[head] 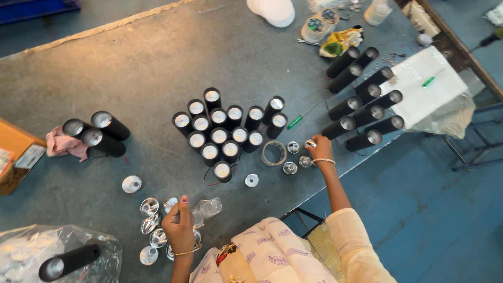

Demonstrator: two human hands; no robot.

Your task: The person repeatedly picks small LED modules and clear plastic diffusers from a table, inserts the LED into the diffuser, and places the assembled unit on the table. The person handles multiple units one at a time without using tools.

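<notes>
My right hand (pixel 320 150) reaches out to the table's near edge and is closed on a small silver reflector cup (pixel 310 143). More silver cups (pixel 290 167) lie beside it, next to a roll of clear tape (pixel 273 153). My left hand (pixel 179 225) rests on a crumpled clear plastic bag (pixel 208 208) among several shiny reflector cups (pixel 150 206). A cluster of upright black cylinder lamp housings (pixel 226 131) stands between the two hands.
Black housings lie on their sides at right (pixel 361 99) and at left (pixel 99 133). A green screwdriver (pixel 294 122), a pink rag (pixel 65 144), a cardboard box (pixel 15 154), white paper (pixel 424 86) and a plastic bag holding one housing (pixel 68 260) sit on the grey table (pixel 157 63).
</notes>
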